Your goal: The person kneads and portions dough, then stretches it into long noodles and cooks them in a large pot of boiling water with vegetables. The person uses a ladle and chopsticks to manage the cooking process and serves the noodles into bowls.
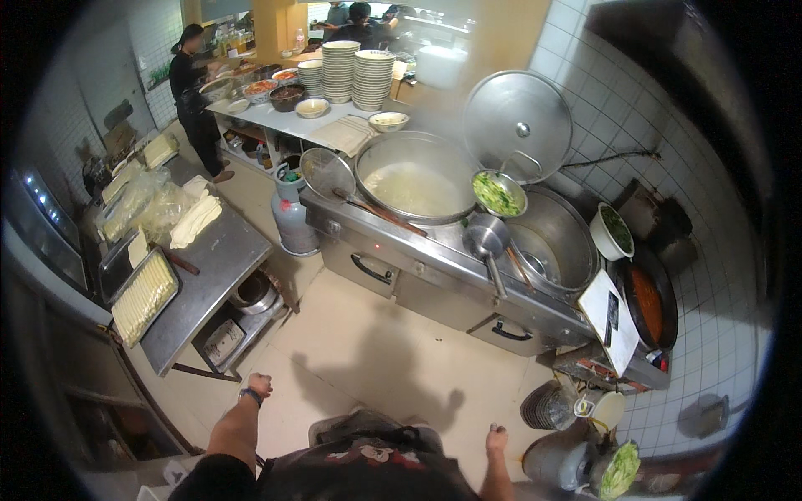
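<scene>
My left hand [259, 385], with a dark band at the wrist, hangs over the floor near the steel table [232, 250]; its fingers are curled and I see nothing in them. Over the floor at the lower right is my right hand [497, 436], its fingers also curled, with no object visible. Ahead stands a steel stove counter [432, 294] with a large pot of cloudy liquid [413, 188] and a second deep pot [570, 232]. A bowl of chopped greens [498, 193] rests between them, above a steel ladle [486, 238]. A wire strainer [327, 174] lies by the left pot.
Dough [196, 220] and a tray of dough strips [145, 297] lie on the steel table. A gas cylinder [296, 216] stands beside the stove. Stacked bowls [374, 81] stand on the far counter; a person [191, 100] works there. Baskets [545, 406] and another cylinder [554, 460] are at right.
</scene>
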`<state>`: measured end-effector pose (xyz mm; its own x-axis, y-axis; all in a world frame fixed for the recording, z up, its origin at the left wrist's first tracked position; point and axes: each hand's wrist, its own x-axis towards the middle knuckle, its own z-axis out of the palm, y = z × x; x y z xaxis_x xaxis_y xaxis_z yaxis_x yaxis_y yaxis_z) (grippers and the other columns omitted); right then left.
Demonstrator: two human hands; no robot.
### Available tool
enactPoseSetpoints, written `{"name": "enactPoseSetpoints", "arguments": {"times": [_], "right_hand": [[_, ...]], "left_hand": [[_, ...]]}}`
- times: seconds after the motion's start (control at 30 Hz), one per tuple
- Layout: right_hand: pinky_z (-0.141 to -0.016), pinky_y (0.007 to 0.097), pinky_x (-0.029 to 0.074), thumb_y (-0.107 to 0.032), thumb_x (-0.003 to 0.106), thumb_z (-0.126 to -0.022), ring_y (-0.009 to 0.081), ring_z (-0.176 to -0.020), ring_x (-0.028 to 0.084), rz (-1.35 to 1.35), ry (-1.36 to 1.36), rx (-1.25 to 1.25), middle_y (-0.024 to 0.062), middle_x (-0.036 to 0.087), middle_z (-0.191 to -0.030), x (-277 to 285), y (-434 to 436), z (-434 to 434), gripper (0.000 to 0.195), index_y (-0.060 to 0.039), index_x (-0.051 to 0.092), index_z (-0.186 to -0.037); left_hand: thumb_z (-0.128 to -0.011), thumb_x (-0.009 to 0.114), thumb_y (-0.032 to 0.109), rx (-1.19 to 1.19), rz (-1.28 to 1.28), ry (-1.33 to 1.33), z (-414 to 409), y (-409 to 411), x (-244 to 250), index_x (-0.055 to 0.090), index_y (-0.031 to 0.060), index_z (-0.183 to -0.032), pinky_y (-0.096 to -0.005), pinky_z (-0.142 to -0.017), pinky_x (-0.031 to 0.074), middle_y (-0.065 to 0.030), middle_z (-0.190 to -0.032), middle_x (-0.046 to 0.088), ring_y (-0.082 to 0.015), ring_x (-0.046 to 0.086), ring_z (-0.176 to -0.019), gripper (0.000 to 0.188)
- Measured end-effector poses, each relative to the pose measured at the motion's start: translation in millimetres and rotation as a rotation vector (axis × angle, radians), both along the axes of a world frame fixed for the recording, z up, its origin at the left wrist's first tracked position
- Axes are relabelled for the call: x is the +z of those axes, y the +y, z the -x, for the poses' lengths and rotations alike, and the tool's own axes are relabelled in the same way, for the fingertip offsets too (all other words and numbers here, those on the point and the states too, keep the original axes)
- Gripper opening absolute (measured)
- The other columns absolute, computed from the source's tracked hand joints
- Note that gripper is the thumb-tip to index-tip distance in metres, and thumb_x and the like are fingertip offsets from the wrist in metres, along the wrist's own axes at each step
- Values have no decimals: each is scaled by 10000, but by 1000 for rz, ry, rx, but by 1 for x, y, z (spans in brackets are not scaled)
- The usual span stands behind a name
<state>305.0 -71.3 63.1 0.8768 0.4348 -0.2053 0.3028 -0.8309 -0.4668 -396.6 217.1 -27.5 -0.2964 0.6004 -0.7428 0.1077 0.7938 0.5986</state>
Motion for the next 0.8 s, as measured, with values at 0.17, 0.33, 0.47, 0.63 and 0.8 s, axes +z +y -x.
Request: {"name": "enactPoseSetpoints", "arguments": {"times": [0.17, 0.33, 0.47, 0.63, 0.8], "right_hand": [[-750, 496, 514, -228, 538, -929, 440, -824, 658, 117, -62, 142, 276, 674, -856, 8, 122, 44, 331, 76, 647, -859], [-639, 397, 507, -74, 554, -884, 271, -652, 595, -137, 174, 192, 152, 612, -726, -71, 218, 23, 100, 11, 592, -848], [-572, 328, 481, -35, 530, -895, 168, -615, 574, -279, 96, 555, 92, 601, -721, -32, 373, 58, 73, -3, 588, -924], [-697, 363, 464, -56, 596, -890, 269, -769, 555, -376, 58, 904, 153, 587, -894, 36, 570, 119, 113, -3, 591, -990], [-889, 460, 445, -47, 608, -872, 371, -1032, 551, -232, -201, 1024, 188, 578, -1110, 68, 683, 101, 256, 4, 558, -1118]], "left_hand": [[-810, 610, 151, 76, 229, -173, 32, -22, -61, 573, 44, -984, -466, -556, 476, -163, -864, 628, -308, 629, -810, 207], [-800, 599, 80, -271, 350, -52, 13, -48, -64, 568, 0, -1099, -520, -679, 541, -246, -1032, 649, -333, 645, -932, 311], [-840, 593, 254, -180, 68, 365, 4, 27, -55, 659, -73, -812, -508, -727, 507, -286, -770, 657, -428, 655, -758, 334], [-891, 553, 157, -1, -489, 818, 86, 98, -144, 637, 48, -852, -378, -528, 464, -39, -698, 596, -184, 560, -629, 143], [-898, 567, 229, 750, -47, -209, 53, 250, -166, 615, 133, -1010, -320, -630, 438, 33, -840, 563, -122, 527, -715, 155]]}}
